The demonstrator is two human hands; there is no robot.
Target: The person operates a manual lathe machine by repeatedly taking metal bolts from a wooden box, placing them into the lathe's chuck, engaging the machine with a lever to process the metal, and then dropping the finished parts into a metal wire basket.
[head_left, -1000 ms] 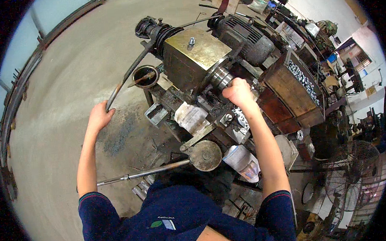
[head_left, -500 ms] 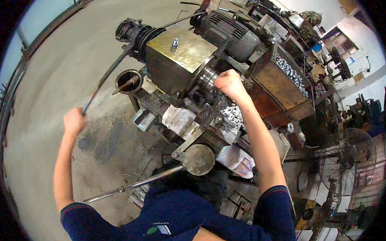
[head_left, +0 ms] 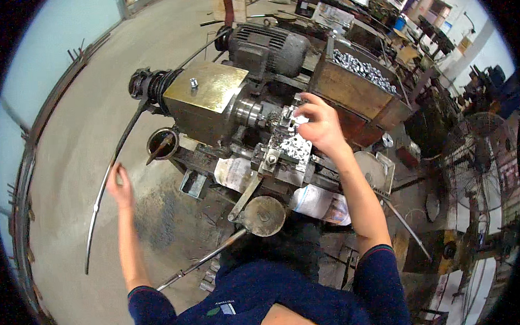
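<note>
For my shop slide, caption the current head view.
Left hand beside a long lever, right hand near bright chips on a machine.

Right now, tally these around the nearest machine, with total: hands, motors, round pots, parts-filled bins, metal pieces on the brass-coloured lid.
Left hand, right hand: 2
Motor: 1
Round pot: 1
Parts-filled bin: 1
Metal piece on brass-coloured lid: 1
Total: 6

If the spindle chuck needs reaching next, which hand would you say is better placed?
Probably the right hand: it is by the chip-strewn slide, near the spindle chuck, while the left hand is farther away, beside the long lever.
</note>
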